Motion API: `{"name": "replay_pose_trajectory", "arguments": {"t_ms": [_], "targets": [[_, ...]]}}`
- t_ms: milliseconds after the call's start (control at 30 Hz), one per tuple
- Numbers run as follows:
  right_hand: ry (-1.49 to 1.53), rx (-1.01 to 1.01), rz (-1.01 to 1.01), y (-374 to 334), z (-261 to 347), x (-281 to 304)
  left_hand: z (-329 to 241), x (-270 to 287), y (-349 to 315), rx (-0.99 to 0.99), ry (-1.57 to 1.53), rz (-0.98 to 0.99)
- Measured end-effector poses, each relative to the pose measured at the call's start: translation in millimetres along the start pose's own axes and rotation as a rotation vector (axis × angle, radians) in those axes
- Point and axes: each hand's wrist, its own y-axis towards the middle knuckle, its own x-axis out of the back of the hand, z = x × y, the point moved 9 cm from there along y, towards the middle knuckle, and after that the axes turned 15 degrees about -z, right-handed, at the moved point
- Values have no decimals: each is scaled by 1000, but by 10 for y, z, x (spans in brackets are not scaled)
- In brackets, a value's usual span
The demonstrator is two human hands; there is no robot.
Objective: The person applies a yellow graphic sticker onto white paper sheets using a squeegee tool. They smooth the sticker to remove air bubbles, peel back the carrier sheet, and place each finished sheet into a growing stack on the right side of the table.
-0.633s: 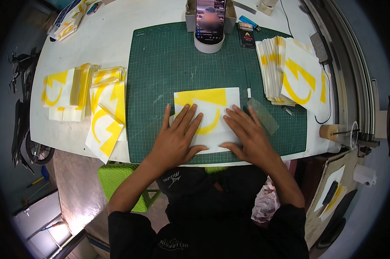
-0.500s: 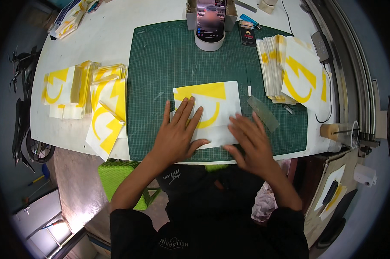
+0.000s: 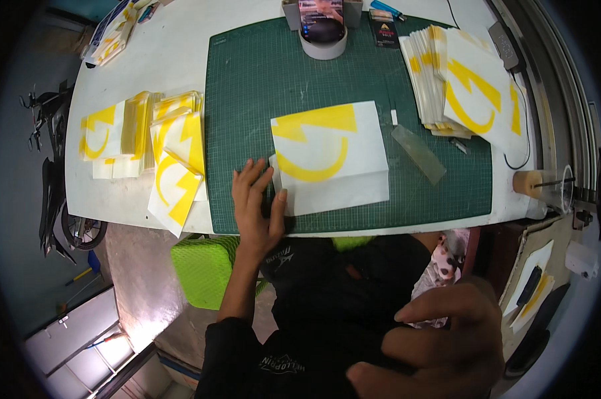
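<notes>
A white paper sheet with a yellow print lies on the green cutting mat, with a fold line across its lower part. Just off its left edge rests my left hand, open, its fingers stretched on the mat and its thumb by the lower left corner. My right hand is raised off the table, large and close at the lower right. Its fingers are loosely bent and apart, with nothing visible in them. A translucent flat scraper lies on the mat to the right of the sheet.
Stacks of printed paper stand at the left and right. A phone on a white stand is at the back, beside a dark box. A cup with a brown drink stands near the right edge.
My right hand has left the sheet and come up toward me. My left hand has slid off the sheet to its left. The view has shifted a little.
</notes>
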Motion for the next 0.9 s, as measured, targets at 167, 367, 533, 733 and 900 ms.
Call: {"name": "replay_pose_trajectory", "arguments": {"t_ms": [167, 367, 533, 733, 900], "targets": [[-116, 26, -120, 23, 55, -173, 134, 73, -1, 111, -78, -126], [-140, -181, -151, 129, 210, -202, 136, 237, -67, 124, -134, -279], [-112, -26, -213, -1, 292, -308, 203, 697, -205, 32, 5, -445], [147, 204, 56, -57, 269, -491, 1291, 1882, -953, 526, 348, -827], [-37, -315, -166, 101, 356, -519, 1957, 2178, -1563, 1086, -25, -974]]}}
